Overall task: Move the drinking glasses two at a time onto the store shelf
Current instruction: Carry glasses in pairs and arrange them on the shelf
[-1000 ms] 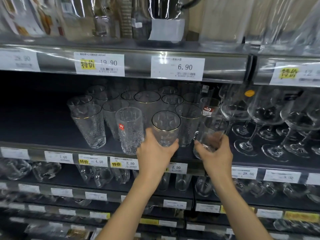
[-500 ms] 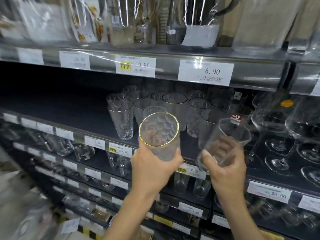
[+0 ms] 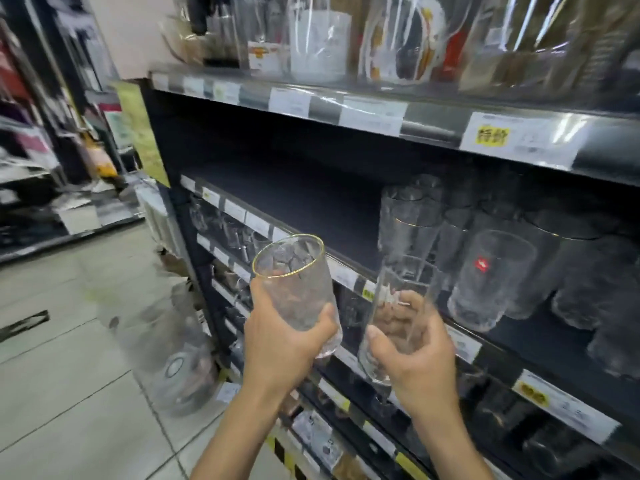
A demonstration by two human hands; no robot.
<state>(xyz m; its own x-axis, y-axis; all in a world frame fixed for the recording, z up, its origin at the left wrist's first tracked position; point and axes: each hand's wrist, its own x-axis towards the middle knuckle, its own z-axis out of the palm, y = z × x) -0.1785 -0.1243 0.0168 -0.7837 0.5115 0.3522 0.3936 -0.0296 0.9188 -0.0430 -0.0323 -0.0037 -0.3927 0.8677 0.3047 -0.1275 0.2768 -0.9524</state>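
Observation:
My left hand (image 3: 280, 344) grips a textured gold-rimmed glass (image 3: 294, 282), held upright in front of the shelving. Beside it, my right hand (image 3: 415, 351) holds a plain clear glass (image 3: 401, 306), tilted slightly. Both glasses are off the shelf, in the air at chest height. The dark shelf (image 3: 311, 202) has a bare stretch on its left. Several more glasses (image 3: 491, 282) stand blurred on its right part, one with a red sticker.
Price labels run along each shelf edge (image 3: 374, 116). The upper shelf holds jugs and wrapped glassware (image 3: 322, 43). Lower shelves carry small glassware. A pale tiled aisle floor (image 3: 69, 341) opens on the left, with another rack (image 3: 41, 168) beyond it.
Both hands lifted the two glasses off the shelf and drew them back toward me. The view swung left, so the aisle floor now shows and the shelved glasses sit at the right.

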